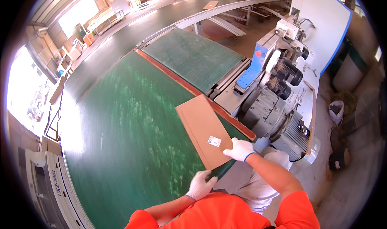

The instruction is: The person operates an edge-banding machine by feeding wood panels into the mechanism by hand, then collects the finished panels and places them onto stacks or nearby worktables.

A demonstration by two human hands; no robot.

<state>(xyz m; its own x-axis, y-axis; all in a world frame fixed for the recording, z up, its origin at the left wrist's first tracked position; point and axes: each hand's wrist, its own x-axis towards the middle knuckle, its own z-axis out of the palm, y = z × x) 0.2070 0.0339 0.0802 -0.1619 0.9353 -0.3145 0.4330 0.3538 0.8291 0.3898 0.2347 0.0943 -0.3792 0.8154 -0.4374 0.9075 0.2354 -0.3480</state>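
A flat brown rectangular board (201,126) lies slantwise on the green conveyor belt (117,140), its far right part reaching the red-brown edge strip. A small white printed label (214,141) is stuck on its near half. My right hand (240,149), in a white knit glove with a blue cuff, grips the board's right edge near its closest corner. My left hand (200,185), gloved the same way, is at the belt's near edge, fingertips by the board's near left corner. Its thumb stands apart from the fingers, and nothing shows in it.
Right of the belt stand motors (292,138) and a machine with a blue bracket (252,70). A second green belt section (193,60) lies beyond the red-brown strip (173,74). At the left is a white machine housing (60,188). Another board (211,5) rests on the far conveyor.
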